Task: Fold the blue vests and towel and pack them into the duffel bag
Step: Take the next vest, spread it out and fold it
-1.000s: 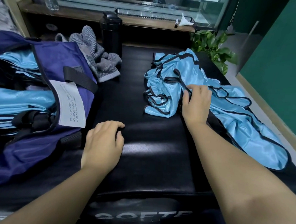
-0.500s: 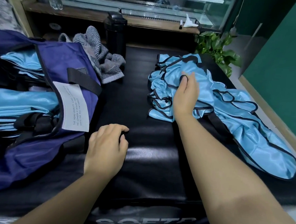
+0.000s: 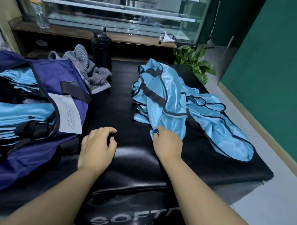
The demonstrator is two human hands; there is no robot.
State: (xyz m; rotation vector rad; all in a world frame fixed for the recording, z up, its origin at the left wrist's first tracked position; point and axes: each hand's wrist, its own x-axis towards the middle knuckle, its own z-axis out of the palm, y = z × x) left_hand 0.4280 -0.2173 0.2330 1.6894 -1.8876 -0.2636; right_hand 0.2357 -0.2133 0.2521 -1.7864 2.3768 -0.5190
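The right hand (image 3: 167, 144) has its grip clenched on one light blue vest (image 3: 169, 103), pinching a black-trimmed edge of the fabric between thumb and curled fingers. That vest trails away from the hand toward the far edge of the desk (image 3: 127, 159), draped over a loose heap of more blue vests (image 3: 220, 123) that spreads along the desk's right edge. The left hand (image 3: 97, 147) rests on the black padded desk top near its middle, fingers loosely curled, its grip released and holding nothing. Just beside it, along the left edge, lies an open navy duffel bag (image 3: 42, 151) with a white label and folded blue vests stacked inside. A crumpled grey striped towel (image 3: 92, 72) lies at the far side of the desk, touching the bag. A black bottle (image 3: 102, 52) stands upright just beside the towel. A green plant (image 3: 194, 63) shows past the far right corner, and a clear plastic bottle (image 3: 37, 6) stands on a wooden shelf (image 3: 65, 31) beyond the desk.
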